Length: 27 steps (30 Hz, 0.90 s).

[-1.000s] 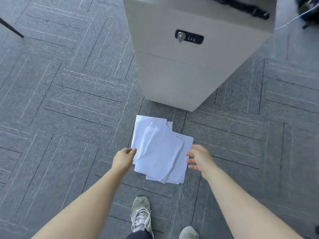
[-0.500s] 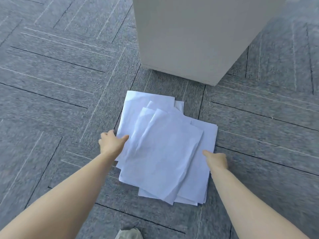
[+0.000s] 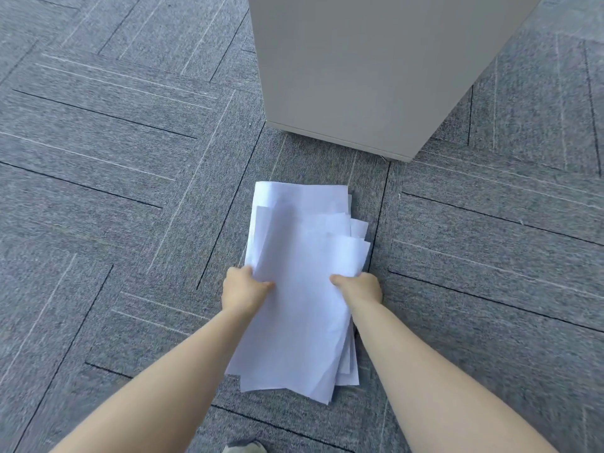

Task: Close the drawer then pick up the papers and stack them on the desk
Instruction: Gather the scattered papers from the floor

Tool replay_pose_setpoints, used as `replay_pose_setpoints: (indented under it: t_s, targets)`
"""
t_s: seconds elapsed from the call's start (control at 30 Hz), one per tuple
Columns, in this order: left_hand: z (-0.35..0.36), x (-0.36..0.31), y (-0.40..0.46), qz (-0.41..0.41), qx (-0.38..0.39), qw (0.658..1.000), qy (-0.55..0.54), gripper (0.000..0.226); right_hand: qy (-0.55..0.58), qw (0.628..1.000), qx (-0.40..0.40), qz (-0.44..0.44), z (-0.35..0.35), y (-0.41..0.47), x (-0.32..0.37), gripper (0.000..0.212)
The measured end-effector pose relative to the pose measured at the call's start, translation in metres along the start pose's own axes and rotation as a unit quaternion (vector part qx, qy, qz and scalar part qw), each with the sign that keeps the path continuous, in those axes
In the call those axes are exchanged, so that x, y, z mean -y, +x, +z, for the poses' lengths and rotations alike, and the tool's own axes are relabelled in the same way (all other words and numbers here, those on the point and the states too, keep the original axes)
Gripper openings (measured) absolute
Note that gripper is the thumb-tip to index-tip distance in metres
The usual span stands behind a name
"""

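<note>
Head view caught only a sliver of your shoe (image 3: 245, 447) at the bottom edge. Beyond it, your left hand (image 3: 243, 291) and right hand (image 3: 359, 287) each pinched a side of the papers (image 3: 304, 289), thumbs on top and the other fingers hidden beneath. The sheets sat bunched into a narrow, uneven sheaf over the carpet (image 3: 114, 191); whether they had left it was hard to tell. Half a second earlier they lay fanned wide. Farther off, the cabinet (image 3: 376, 70) stood cropped, its drawer front out of sight.
</note>
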<state>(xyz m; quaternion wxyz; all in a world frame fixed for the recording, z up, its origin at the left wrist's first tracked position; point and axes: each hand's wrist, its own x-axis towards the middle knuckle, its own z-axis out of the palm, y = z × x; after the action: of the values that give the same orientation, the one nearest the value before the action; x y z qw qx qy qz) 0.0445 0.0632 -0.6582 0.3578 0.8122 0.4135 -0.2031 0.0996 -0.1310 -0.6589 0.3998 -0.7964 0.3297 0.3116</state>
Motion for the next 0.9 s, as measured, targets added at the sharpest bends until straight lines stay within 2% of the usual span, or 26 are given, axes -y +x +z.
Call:
replay_pose_setpoints:
  t_s: [0.07, 0.17, 0.3, 0.33, 0.4, 0.5, 0.53, 0.6, 0.67, 0.8, 0.9]
  targets:
    - [0.004, 0.001, -0.007, 0.016, -0.027, 0.999, 0.036, 0.040, -0.019, 1.000, -0.015, -0.014, -0.001, -0.003, -0.006, 0.025]
    - [0.004, 0.002, -0.010, 0.024, -0.095, 0.994, 0.057, 0.057, -0.007, 0.998, -0.050, -0.031, -0.001, -0.008, -0.009, 0.019]
    - [0.001, 0.003, 0.005, 0.003, -0.093, 0.994, -0.053, 0.068, 0.121, 0.993, 0.003, -0.006, 0.008, -0.009, 0.004, 0.051]
    - [-0.001, 0.002, 0.007, -0.012, -0.082, 0.994, -0.074, 0.068, 0.131, 0.991, 0.024, -0.002, 0.010, -0.008, 0.007, 0.057]
    - [-0.006, 0.001, 0.005, -0.034, -0.052, 0.994, -0.092, 0.054, 0.121, 0.991, 0.058, -0.001, 0.012, -0.008, 0.010, 0.061]
    - [-0.012, -0.001, -0.003, -0.061, 0.054, 0.987, -0.137, 0.026, 0.013, 0.994, 0.052, -0.093, 0.005, -0.015, 0.015, 0.031]
    - [-0.016, -0.001, -0.009, -0.070, 0.089, 0.978, -0.176, 0.024, -0.013, 0.990, 0.047, -0.131, 0.000, -0.023, 0.017, 0.023]
    - [-0.031, -0.006, -0.024, -0.076, 0.134, 0.953, -0.262, 0.037, -0.015, 0.983, 0.046, -0.179, -0.017, -0.043, 0.027, 0.016]
    - [-0.058, -0.017, -0.048, -0.046, 0.133, 0.938, -0.316, 0.049, 0.023, 0.979, 0.046, -0.195, -0.043, -0.078, 0.046, 0.012]
    - [-0.155, -0.078, -0.120, 0.016, 0.069, 0.927, -0.368, 0.034, 0.074, 0.965, 0.031, -0.248, -0.106, -0.181, 0.113, 0.020]
    - [-0.253, -0.151, -0.193, 0.074, 0.019, 0.916, -0.394, 0.028, 0.115, 0.951, 0.025, -0.287, -0.161, -0.280, 0.187, 0.011]
